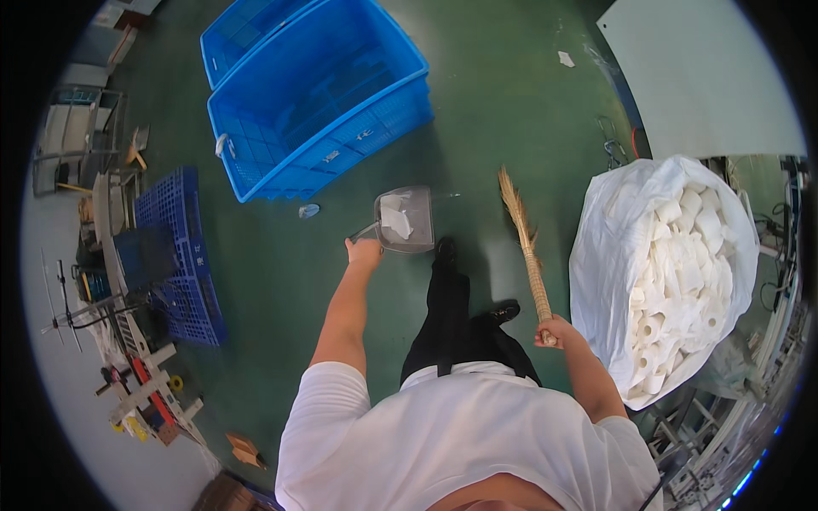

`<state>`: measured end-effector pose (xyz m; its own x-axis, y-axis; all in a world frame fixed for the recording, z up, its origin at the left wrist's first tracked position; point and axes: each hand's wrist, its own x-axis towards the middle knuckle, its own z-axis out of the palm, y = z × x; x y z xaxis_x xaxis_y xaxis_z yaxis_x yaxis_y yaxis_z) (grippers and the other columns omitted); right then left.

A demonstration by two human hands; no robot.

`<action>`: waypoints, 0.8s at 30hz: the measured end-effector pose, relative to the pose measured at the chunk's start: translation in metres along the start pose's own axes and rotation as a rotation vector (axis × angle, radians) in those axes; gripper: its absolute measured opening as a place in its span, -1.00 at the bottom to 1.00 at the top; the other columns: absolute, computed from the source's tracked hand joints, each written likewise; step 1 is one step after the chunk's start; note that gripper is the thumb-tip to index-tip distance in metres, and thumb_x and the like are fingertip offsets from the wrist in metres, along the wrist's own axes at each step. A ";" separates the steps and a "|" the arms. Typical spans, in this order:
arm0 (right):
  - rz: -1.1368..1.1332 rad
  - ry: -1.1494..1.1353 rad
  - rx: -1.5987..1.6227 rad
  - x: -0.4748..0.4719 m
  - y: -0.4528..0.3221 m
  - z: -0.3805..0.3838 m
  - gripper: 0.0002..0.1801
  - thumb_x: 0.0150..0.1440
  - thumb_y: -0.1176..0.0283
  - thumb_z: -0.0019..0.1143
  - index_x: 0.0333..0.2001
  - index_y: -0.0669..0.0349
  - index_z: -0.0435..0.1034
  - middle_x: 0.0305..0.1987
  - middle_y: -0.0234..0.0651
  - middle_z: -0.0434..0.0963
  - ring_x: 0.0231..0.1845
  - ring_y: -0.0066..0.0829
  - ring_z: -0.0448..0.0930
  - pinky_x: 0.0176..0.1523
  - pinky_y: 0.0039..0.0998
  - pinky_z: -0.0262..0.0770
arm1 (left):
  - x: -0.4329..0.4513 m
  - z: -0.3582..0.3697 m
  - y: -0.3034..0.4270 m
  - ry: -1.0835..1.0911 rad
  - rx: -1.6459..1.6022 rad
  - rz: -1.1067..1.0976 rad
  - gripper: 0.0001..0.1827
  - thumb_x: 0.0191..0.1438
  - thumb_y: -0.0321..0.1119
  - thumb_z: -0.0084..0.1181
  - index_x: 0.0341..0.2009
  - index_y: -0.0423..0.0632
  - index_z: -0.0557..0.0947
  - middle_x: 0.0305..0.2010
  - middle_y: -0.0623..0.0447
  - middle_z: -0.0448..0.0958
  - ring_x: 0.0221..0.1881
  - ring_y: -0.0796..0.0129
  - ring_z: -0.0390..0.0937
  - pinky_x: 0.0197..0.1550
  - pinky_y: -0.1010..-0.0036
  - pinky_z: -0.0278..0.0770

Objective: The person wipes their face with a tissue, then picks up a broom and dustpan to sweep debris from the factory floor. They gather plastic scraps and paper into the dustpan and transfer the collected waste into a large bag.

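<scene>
My left hand (365, 250) is closed around the handle of a clear plastic dustpan (422, 217), held out in front of me. White paper scraps (396, 222) lie in the pan. Off to my right side, my right hand (557, 332) grips the bound handle of a straw hand broom (528, 252). Its bristles point forward and touch nothing that I can make out. A crumpled bluish plastic piece (309, 211) is on the green floor (383, 306), left of the dustpan.
Two blue plastic crates (377, 121) stand ahead. A large white bag (594, 274) full of white paper rolls is close on my right. Blue pallets (192, 255) lean at left. A white scrap (566, 59) lies on the floor near a pale panel (709, 83).
</scene>
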<state>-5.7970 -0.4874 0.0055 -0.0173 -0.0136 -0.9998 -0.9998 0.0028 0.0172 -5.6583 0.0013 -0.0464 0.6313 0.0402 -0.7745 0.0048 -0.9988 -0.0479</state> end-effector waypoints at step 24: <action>-0.943 -0.354 -1.936 0.008 -0.249 0.455 -0.08 -0.25 0.40 -0.05 0.23 0.02 -0.22 -0.33 0.03 0.46 -0.37 -0.13 0.52 -0.27 -0.30 0.46 | -0.154 0.183 -0.035 0.122 -0.992 -0.649 -0.64 -0.13 0.00 0.05 -0.59 -0.07 0.56 -0.54 -0.07 0.50 -0.43 0.06 0.47 -0.37 0.28 0.43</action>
<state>-5.5469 -0.0336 -0.0126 0.1176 0.7268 -0.6767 0.5215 -0.6251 -0.5808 -5.8976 0.0347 -0.0410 0.3588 0.5967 -0.7178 0.9142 -0.3797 0.1413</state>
